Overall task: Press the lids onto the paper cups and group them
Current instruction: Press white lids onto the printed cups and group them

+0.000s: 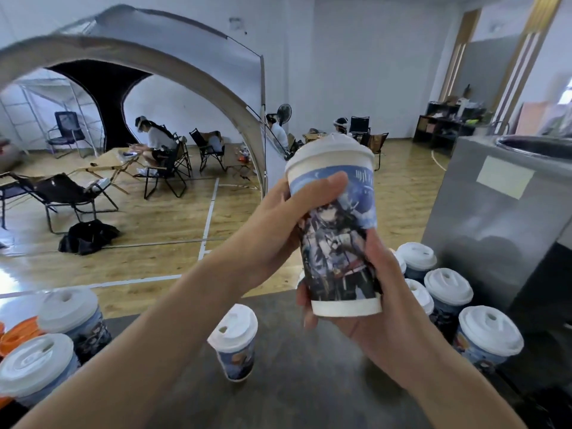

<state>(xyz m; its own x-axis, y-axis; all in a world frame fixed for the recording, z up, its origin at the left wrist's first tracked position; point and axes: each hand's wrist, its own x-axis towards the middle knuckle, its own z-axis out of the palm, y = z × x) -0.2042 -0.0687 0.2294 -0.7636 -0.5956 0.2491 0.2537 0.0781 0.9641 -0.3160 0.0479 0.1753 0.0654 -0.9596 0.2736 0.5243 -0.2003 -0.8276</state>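
Observation:
I hold a printed paper cup (335,230) with a white lid (329,150) up in the air above the dark table (294,382). My left hand (278,230) grips its upper side, thumb across the blue band. My right hand (365,308) cups the cup's base from below and the right. One lidded cup (236,340) stands alone on the table beneath. Two lidded cups (71,317) stand at the left edge. Several lidded cups (448,292) are grouped at the right.
A grey metal box (495,230) rises at the right behind the group. Orange items (18,335) lie at the far left. Beyond the table edge are a wooden floor, a tent arch, folding chairs and seated people.

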